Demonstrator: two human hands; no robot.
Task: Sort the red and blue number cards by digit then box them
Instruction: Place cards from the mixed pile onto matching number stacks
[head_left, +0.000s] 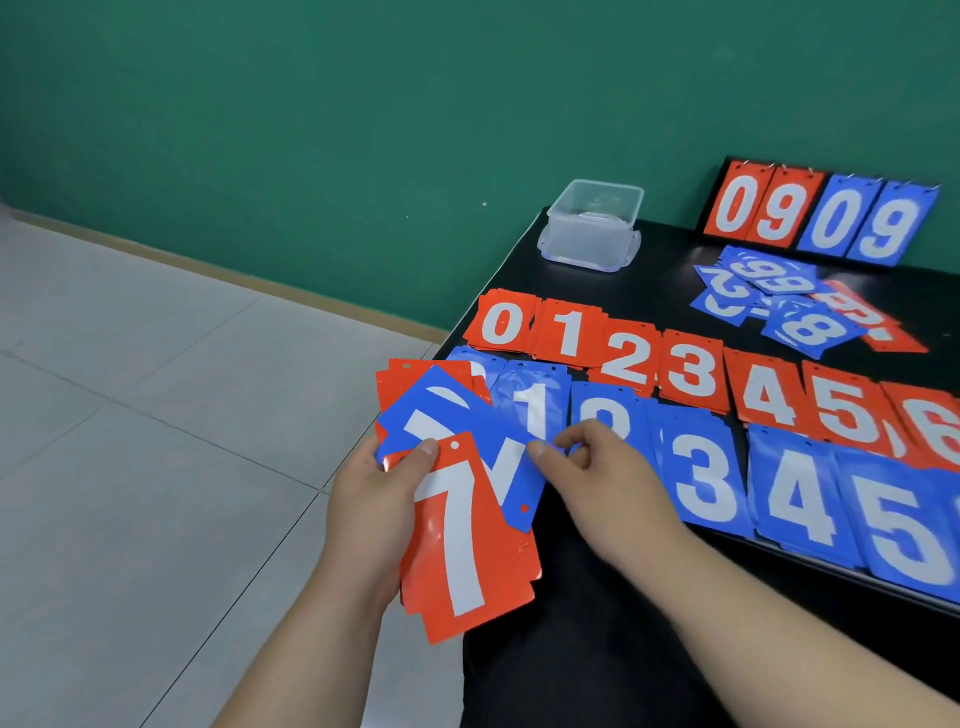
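Left hand (369, 512) grasping card stack (467, 551) off table edge (511, 265), floor (156, 415) open at 9 o'clock; right hand (597, 478) pinching blue 7 card (483, 426)

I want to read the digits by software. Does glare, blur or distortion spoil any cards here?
Head view: light is soft, no hard shadows; pale glare streaks on the blue 1 pile and the red 7 card held in the left hand; the loose card heap at the back looks smeared; wide-angle stretch enlarges the blue 5 pile near the edge.
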